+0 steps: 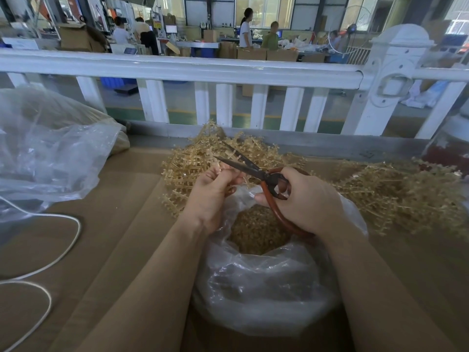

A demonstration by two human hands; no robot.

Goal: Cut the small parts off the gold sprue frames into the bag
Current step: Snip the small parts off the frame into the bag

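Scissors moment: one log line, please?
left hand holds gold sprue frame | right hand grips scissors, blades open | bag below

Bright daylight enters through the far glass windows (264,7) at twelve o'clock; edges bend, corners blur softly.

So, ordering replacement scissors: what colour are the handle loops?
Reddish-brown handle loops on dark-bladed metal scissors; head view.

Bag (266,283) lies before frames (198,163), scissors (253,171) above.
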